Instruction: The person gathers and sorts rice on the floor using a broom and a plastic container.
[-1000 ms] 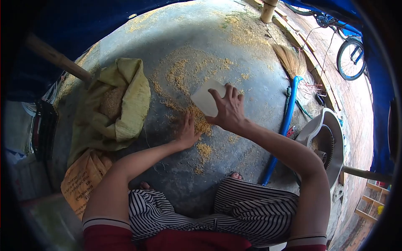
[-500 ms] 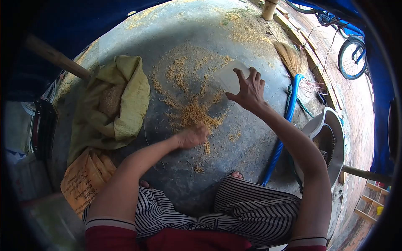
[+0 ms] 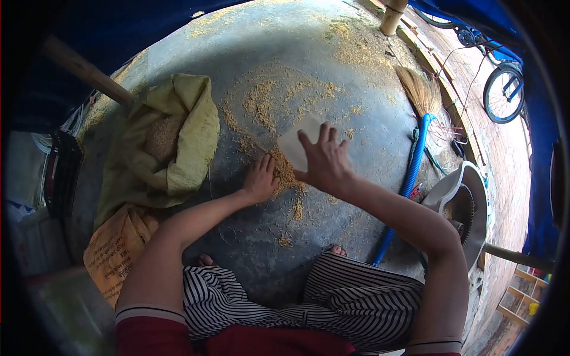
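Observation:
On the grey concrete floor lies a small heap of yellow grain [image 3: 284,171], which looks like unhusked rice. My left hand [image 3: 260,180] rests against the heap's left side, fingers stretched out and nothing gripped. In my right hand [image 3: 328,159] is a pale, flat, stiff-looking sheet [image 3: 291,143], its fingers spread over it and its lower edge close to the heap's right side. The palm side of that hand is hidden. A thinner, swirled layer of grain [image 3: 258,107] lies beyond both hands.
To the left stands an open yellow-green sack [image 3: 202,133] with grain inside, and an orange printed bag [image 3: 116,255] below it. At right are a straw broom [image 3: 421,92] with a blue handle and a grey basin [image 3: 475,219]. A bamboo post [image 3: 392,18] and bicycle wheel [image 3: 503,94] stand farther off.
My right hand has drawn the pale sheet left and nearer to me, up to the heap. My left hand has shifted left and its closed fingers have straightened. The grain heap is narrower.

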Available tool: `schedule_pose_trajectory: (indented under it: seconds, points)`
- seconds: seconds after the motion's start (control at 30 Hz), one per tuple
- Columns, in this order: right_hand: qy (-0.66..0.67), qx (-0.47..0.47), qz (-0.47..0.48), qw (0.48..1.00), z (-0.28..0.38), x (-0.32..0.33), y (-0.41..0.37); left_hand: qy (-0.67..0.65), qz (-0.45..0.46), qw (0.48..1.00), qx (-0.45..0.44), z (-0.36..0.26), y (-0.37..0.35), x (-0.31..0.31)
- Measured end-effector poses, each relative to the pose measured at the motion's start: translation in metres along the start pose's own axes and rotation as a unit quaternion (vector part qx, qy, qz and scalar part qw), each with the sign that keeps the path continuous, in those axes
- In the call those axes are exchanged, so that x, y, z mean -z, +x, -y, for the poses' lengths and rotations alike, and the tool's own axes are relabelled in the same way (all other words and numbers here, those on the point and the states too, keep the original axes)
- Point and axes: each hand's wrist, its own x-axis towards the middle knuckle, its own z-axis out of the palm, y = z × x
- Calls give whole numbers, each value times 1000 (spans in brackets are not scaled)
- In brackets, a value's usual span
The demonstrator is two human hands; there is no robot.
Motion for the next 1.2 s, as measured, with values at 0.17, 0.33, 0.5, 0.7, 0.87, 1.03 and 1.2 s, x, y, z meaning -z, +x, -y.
schedule_pose_trajectory:
  seconds: [0.17, 0.33, 0.5, 0.7, 0.87, 1.03, 1.2]
  points:
    - [64, 48, -58, 995, 3, 4, 11, -113, 24, 989, 88, -5, -6, 26]
    - [46, 93, -137, 985, -21, -13, 44, -137, 161, 961, 177, 9, -27, 49]
    - [14, 226, -157, 961, -8, -27, 39, -215, 65, 962, 155, 2, -17, 3]
    - [94, 217, -111, 965, -15, -17, 15, -264, 25, 961, 79, 11, 8, 4]
    - [28, 31, -108, 993, -42, -5, 22, -220, 63, 971, 69, 35, 23, 28]
    - [3, -9, -41, 999, -30, -3, 6, -95, 233, 968, -11, 17, 23, 55]
    - [51, 25, -31, 998, -2, -3, -14, -145, 210, 966, 28, -16, 8, 27]
